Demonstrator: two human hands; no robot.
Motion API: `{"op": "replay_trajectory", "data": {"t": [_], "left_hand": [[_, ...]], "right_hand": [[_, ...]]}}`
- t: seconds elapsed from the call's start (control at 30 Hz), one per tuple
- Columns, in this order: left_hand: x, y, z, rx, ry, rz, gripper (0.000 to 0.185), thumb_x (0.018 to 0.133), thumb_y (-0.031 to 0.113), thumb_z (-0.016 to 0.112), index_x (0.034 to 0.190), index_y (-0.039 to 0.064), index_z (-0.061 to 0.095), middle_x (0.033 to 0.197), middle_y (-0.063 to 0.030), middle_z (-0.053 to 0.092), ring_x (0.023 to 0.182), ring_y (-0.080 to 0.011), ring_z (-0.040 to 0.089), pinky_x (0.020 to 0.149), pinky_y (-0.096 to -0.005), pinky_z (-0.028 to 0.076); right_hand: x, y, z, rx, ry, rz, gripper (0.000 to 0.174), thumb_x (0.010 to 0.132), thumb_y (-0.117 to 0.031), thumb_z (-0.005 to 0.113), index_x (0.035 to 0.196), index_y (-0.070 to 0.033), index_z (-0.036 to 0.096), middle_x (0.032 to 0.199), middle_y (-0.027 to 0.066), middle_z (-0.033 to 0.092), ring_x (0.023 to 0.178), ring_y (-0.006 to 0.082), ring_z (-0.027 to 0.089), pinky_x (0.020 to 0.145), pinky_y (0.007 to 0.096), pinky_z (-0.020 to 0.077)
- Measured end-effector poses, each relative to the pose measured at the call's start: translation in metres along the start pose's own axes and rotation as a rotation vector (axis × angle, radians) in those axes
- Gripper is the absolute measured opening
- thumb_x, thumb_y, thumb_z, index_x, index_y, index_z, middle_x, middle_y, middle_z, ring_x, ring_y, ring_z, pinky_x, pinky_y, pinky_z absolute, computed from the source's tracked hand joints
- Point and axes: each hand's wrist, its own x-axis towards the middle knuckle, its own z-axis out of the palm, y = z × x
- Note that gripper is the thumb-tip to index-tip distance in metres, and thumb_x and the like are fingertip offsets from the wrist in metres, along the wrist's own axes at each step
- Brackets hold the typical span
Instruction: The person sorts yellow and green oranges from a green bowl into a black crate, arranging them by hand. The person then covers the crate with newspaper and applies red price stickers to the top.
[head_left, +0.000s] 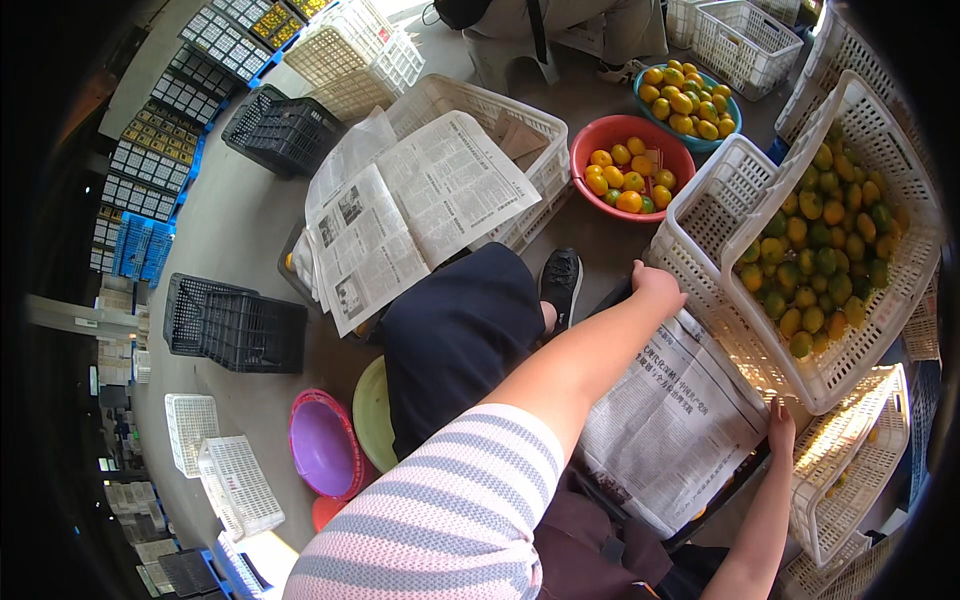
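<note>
A printed newspaper sheet lies spread over a dark crate in front of me, with a bit of orange fruit showing at its lower edge. My left hand is at the far end of this crate, beside the sheet's upper corner; its fingers are mostly hidden. At the sheet's right edge is my right hand, its fingertips touching the edge; what they grip is unclear. Another open newspaper drapes over a dark crate left of my knee and partly over a white crate.
Right of my hands stands a tilted white crate of green-orange citrus. Beyond are a red basin and a blue basin with citrus. Black crates, a purple basin and a seated person are around me.
</note>
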Motion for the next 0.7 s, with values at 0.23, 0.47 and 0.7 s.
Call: {"op": "replay_trajectory", "data": {"t": [0.23, 0.47, 0.7], "left_hand": [[0.039, 0.005, -0.007, 0.059, -0.080, -0.044, 0.053, 0.092, 0.052, 0.068, 0.131, 0.016, 0.073, 0.135, -0.0054, 0.070, 0.126, -0.0278, 0.066, 0.111, -0.0454, 0.042], [0.024, 0.001, -0.017, -0.079, -0.065, -0.084, 0.056, 0.099, 0.051, 0.058, 0.142, 0.015, 0.062, 0.142, -0.0091, 0.065, 0.132, -0.0281, 0.061, 0.106, -0.0470, 0.049], [0.013, 0.021, -0.011, -0.096, -0.017, -0.008, 0.066, 0.101, 0.054, 0.054, 0.153, 0.014, 0.048, 0.146, -0.0093, 0.062, 0.136, -0.0289, 0.057, 0.112, -0.0497, 0.040]], "right_hand": [[-0.008, -0.004, 0.000, 0.085, 0.138, -0.050, 0.040, 0.095, -0.040, 0.068, 0.103, -0.002, 0.077, 0.088, 0.0176, 0.075, 0.088, 0.0300, 0.073, 0.082, 0.0412, 0.0536], [-0.003, -0.014, 0.010, 0.711, 0.370, 0.198, 0.033, 0.089, -0.021, 0.078, 0.116, -0.005, 0.071, 0.095, 0.0054, 0.074, 0.081, 0.0202, 0.068, 0.076, 0.0364, 0.0530], [-0.021, -0.016, -0.009, 0.956, 0.270, 0.175, 0.037, 0.086, -0.013, 0.080, 0.120, -0.003, 0.068, 0.096, 0.0057, 0.071, 0.079, 0.0147, 0.065, 0.071, 0.0307, 0.0507]]}}
